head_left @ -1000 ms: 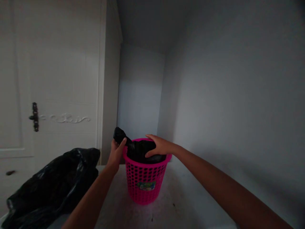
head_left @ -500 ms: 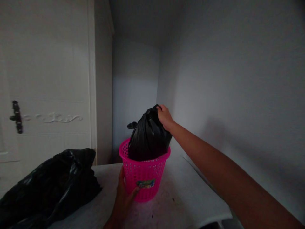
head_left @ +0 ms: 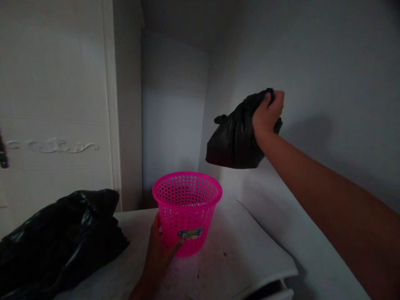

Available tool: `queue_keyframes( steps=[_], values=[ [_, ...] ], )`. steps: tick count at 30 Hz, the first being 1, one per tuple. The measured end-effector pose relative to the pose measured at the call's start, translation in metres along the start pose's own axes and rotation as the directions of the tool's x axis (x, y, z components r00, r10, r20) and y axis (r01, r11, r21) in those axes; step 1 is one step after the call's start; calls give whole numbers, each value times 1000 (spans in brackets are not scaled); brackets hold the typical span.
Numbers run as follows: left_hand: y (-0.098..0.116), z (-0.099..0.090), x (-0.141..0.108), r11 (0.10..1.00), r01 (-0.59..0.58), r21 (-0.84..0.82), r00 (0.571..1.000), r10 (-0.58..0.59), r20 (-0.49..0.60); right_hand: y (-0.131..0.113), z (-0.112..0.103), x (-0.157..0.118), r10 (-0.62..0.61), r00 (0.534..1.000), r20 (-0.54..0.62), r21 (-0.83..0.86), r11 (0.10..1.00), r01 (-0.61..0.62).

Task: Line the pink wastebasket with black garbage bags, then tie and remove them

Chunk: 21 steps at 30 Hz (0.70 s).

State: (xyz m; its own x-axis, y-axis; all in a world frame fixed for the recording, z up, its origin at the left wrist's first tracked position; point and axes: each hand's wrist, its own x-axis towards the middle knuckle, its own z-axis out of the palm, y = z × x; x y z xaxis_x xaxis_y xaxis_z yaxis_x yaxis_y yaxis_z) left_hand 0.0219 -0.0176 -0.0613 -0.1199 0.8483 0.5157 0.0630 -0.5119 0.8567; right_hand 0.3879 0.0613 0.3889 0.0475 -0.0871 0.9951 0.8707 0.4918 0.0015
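Note:
A pink perforated plastic basket (head_left: 187, 212) with a small colourful label stands upright on the white tabletop (head_left: 237, 254). Its inner wall shows through the open top. My left hand (head_left: 159, 250) grips the basket's lower left side, thumb across the front by the label. Up and to the right, my right hand (head_left: 270, 110) is closed around the gathered top of a filled black plastic bag (head_left: 237, 141). The bag hangs in the air above and right of the basket, apart from it. What is inside the bag is hidden.
A large crumpled black plastic bag (head_left: 62, 237) lies at the left of the tabletop. Behind it is a white door (head_left: 56, 104) with a dark handle (head_left: 3, 152). A grey wall (head_left: 328, 75) runs along the right side. The table's front right edge looks broken or lifted.
My right hand has lifted the black bag out of the basket, up and to the right. My left hand still holds the basket. The view has shifted slightly right.

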Motion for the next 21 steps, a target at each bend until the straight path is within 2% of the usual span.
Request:
queue_keyframes(
  steps=[2, 5, 10, 15, 21],
  values=[
    [4, 0, -1, 1000, 10, -6, 1000, -10, -17, -10, -1, -33, 126, 984, -129, -22, 991, -130],
    [9, -1, -2, 999, 35, -2, 999, -36, -27, -11, -4, -90, 159, 983, -92, -17, 987, -161],
    [15, 1, -3, 1000, 25, -3, 999, -25, -35, 14, -26, -172, 288, 954, -85, -98, 950, -296],
    [15, 3, -2, 1000, -5, 28, 998, 6, -61, 27, -50, -229, 379, 918, -117, -167, 904, -395],
    [14, 2, -2, 999, 1, 37, 999, 1, -46, 28, -67, -278, 464, 872, -157, -185, 853, -488]
  ],
)
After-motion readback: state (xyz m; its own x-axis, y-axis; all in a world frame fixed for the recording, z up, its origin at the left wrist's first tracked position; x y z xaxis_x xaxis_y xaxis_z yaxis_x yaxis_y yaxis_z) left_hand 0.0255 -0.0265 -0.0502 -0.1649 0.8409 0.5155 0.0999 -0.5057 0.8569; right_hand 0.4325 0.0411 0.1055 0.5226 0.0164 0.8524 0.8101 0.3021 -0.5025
